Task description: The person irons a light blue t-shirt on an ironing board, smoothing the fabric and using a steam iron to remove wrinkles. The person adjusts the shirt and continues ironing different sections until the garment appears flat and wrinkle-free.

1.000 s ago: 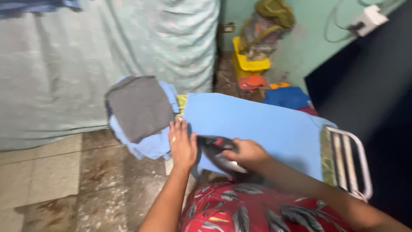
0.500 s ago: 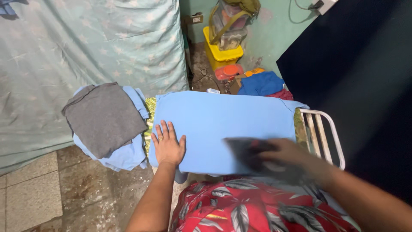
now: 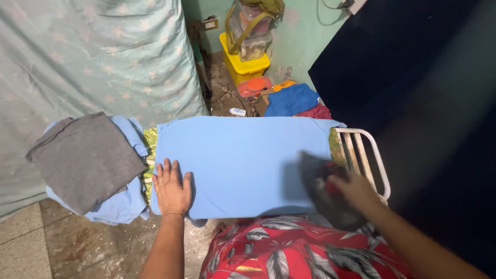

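Leftmost, a folded grey garment [image 3: 85, 159] lies soft and matte on folded pale-blue cloth [image 3: 121, 206], stacked apparently to stay off the board. Just right of it, at lower centre-left, the left hand [image 3: 171, 187] lies flat with fingers spread on the light-blue cloth [image 3: 243, 160], seemingly pinning its near corner taut. That smooth, rectangular sheet covers the ironing board across mid-frame. At lower right, the right hand [image 3: 354, 190] is closed around the handle of a dark, blurred iron [image 3: 323, 194] resting on the cloth beside the white metal rack [image 3: 373, 155].
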